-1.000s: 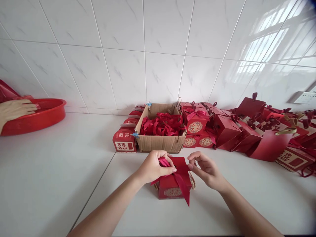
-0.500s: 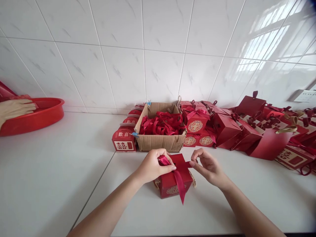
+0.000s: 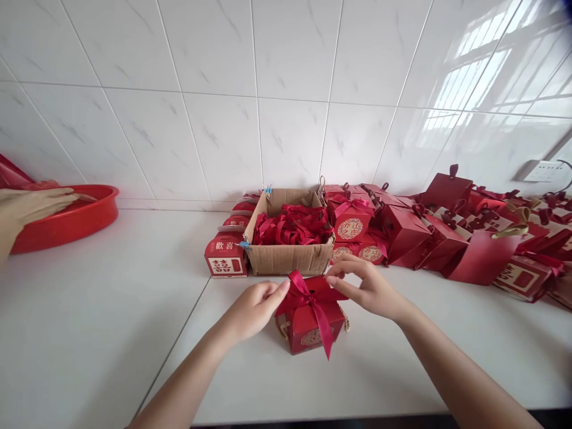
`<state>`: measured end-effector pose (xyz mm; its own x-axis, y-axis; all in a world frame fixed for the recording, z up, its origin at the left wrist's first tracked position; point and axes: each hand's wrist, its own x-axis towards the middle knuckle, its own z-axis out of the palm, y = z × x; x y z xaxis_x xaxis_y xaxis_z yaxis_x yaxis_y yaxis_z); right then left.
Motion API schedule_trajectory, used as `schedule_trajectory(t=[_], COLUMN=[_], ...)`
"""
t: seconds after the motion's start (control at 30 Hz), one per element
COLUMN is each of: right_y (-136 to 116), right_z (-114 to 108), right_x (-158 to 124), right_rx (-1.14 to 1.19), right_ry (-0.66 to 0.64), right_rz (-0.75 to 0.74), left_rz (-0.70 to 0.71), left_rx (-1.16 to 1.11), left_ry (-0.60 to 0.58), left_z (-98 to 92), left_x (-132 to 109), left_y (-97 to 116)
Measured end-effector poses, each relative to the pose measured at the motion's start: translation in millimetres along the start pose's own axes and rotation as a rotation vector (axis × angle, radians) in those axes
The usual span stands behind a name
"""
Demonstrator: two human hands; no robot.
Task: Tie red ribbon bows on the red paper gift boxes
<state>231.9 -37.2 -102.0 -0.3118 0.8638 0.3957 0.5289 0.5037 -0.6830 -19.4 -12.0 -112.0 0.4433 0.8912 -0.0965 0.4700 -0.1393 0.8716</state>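
A small red gift box [image 3: 308,333] with a gold round print stands in front of me, twisted cord at its sides. Across its top lies a dark pink satin ribbon [image 3: 322,325] tied in a bow, one tail hanging down the front. My left hand [image 3: 254,307] is closed at the bow's left side, thumb at the ribbon's edge; its fingers partly hide the contact. At the right side, my right hand [image 3: 369,286] has thumb and forefinger pinched on the ribbon, the other fingers loosely curled.
Behind the box stands a cardboard box [image 3: 290,259] full of red ribbons. Red printed boxes [image 3: 226,256] line its left side, and many more red gift boxes [image 3: 402,232] crowd the right. Far left, another person's hand [image 3: 36,205] is over a red basin [image 3: 84,220].
The ribbon has gone from a loop held over the box to a bow lying on it. My left hand has moved left off the knot; my right hand has come slightly inward.
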Motion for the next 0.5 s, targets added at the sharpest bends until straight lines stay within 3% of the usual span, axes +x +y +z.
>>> schedule_trajectory(t=[0.13, 0.27, 0.5], right_y=[-11.7, -15.0, -11.7], right_z=[12.5, 18.7, 23.2], right_x=[14.0, 18.3, 11.6], right_rx=[-0.124, -0.172, -0.159], right_ry=[-0.151, -0.215, -0.150], right_rz=[0.008, -0.017, -0.077], left_rz=[0.019, 0.056, 0.084], left_rx=[-0.121, -0.201, -0.262], left_ry=[-0.063, -0.025, -0.009], left_z=[12.5, 15.8, 17.6], left_x=[-3.2, -0.4, -0.3], left_y=[-6.1, -7.3, -8.9])
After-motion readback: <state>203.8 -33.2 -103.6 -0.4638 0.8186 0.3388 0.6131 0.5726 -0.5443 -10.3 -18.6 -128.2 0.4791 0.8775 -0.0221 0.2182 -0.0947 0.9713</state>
